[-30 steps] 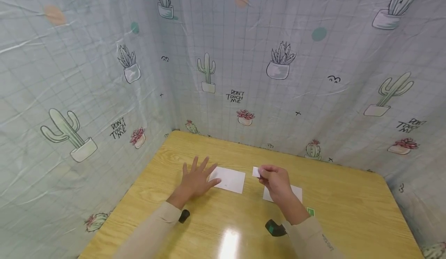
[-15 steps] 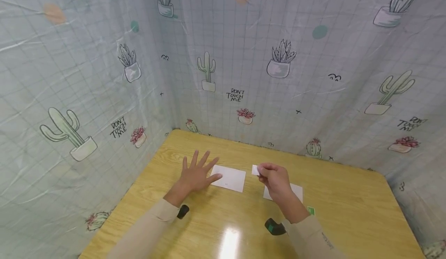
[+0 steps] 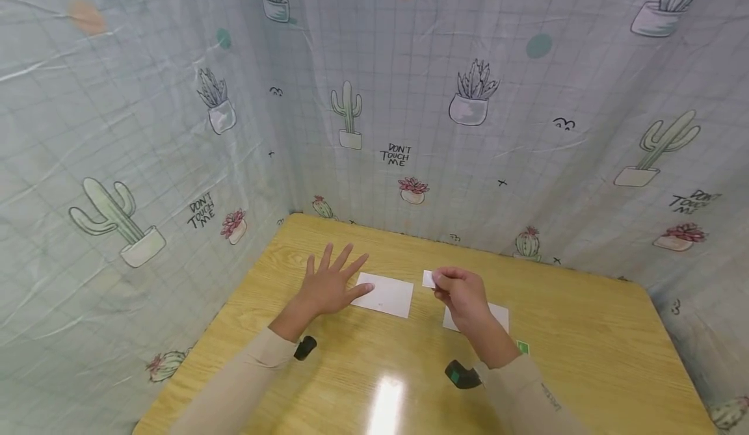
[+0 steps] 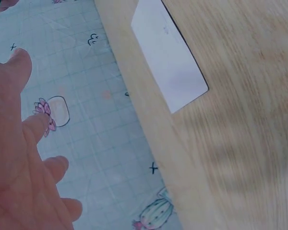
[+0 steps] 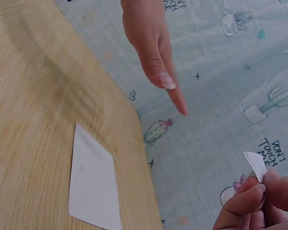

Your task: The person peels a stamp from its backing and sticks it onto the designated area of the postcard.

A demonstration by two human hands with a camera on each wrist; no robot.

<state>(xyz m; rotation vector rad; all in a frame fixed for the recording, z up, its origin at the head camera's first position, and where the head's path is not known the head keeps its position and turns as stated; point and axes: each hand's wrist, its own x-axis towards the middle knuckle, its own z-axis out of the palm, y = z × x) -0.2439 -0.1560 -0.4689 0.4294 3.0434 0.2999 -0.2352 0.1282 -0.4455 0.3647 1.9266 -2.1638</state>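
My left hand (image 3: 326, 288) is spread flat, palm down, above the table beside a white paper rectangle (image 3: 386, 294) with a tiny mark near its lower edge. Its thumb overlaps that rectangle's left end in the head view, while the left wrist view shows the fingers well away from the paper (image 4: 170, 57). Between thumb and curled fingers, my right hand (image 3: 465, 298) pinches a small white paper square (image 3: 429, 279), held up in the air. A sliver of green shows along the square's edge in the left wrist view. Under the right wrist lies a second white rectangle (image 3: 500, 315), partly covered.
A small green, white-bordered slip (image 3: 523, 347) lies on the wooden table (image 3: 363, 363) by the right sleeve. A cactus-print curtain (image 3: 374, 116) hangs along the table's back and left sides. Black wrist-worn devices (image 3: 462, 375) sit beneath both forearms.
My left hand has risen and shifted slightly away from the left rectangle, fingers spread throughout. The right hand keeps its pinch on the paper square, almost in place. The head view has tilted slightly.
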